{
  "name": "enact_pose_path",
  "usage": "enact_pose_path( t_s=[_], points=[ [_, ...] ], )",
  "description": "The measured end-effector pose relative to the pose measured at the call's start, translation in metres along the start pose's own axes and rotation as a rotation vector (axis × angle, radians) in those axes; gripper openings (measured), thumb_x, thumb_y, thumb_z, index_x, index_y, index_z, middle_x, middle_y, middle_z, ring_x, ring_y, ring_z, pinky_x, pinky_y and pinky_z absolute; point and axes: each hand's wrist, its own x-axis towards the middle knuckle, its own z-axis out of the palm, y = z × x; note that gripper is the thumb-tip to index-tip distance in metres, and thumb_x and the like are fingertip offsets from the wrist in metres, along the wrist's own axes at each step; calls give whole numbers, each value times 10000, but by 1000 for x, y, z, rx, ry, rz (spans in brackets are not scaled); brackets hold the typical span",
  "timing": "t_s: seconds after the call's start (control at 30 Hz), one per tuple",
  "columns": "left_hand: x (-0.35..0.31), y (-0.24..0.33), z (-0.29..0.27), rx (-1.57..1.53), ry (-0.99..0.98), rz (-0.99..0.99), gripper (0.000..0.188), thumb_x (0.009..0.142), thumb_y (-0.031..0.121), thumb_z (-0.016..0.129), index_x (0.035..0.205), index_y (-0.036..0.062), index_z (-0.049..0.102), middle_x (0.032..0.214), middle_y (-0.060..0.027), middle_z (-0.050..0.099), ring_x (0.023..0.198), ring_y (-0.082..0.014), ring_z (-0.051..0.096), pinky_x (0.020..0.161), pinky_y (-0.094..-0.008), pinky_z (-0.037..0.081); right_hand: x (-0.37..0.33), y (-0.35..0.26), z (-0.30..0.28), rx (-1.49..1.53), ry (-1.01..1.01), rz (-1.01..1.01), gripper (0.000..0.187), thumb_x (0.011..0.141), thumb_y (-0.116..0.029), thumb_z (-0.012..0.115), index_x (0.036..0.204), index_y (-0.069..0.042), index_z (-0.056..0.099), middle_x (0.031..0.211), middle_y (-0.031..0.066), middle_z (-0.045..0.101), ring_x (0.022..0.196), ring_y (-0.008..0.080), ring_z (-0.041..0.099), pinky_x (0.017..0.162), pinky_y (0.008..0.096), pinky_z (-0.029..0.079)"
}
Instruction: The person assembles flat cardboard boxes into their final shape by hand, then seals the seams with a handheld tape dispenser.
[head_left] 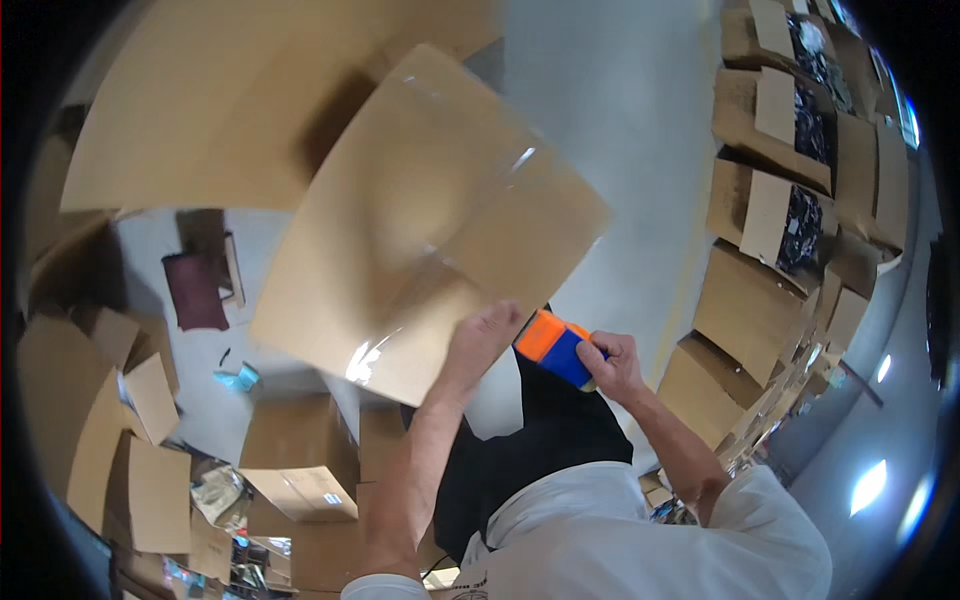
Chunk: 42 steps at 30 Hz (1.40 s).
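In the head view, an orange-and-blue hand tool (556,347) is held in the right hand (612,368), just beside the left hand (487,338). The left fingers are curled at the lower edge of a cardboard carton (440,215); whether anything is pinched by them cannot be told. Clear tape (440,258) is stuck across the carton, which is set slantwise ahead of the person. Open cartons (765,215) are lined up at right
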Motion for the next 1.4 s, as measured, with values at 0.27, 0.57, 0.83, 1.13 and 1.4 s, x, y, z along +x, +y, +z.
enact_pose_path(
  t_s=[0.27,0.57,0.83,1.13,1.4],
  points=[
    [-117,26,-138,-387,-135,-251,327,975,216,600,1166,-45,646,1014,-79,693,889,-114,646,802,-248,522,-28,-58,142,112,-68,-344,349,834,-266,678,644,-17,527,578,98,470,525,186,423,500,333,348],
    [-62,145,-305,721,579,514,208,906,76,573,816,-54,707,809,-76,717,734,-134,646,708,-263,518,-7,-137,233,211,-195,25,336,863,-303,707,819,21,632,639,19,560,608,76,509,521,279,425],
    [65,90,-383,936,332,171,450,917,344,615,905,-101,688,779,-141,697,732,-204,650,713,-370,509,21,-120,275,4,124,-12,388,824,-325,743,727,27,614,578,82,526,522,117,450,488,311,394],
    [24,79,-255,1302,661,315,669,977,608,310,941,84,723,846,-212,693,864,-437,653,788,-489,509,18,-83,246,-20,101,-31,400,817,-390,730,769,-1,653,614,130,587,543,223,544,525,351,449],
    [6,84,-261,1446,780,161,691,970,600,314,878,61,738,874,-238,688,880,-437,655,823,-511,511,-131,66,152,-260,48,233,314,817,-351,723,894,-47,709,682,169,653,618,318,653,602,388,515]
  ],
)
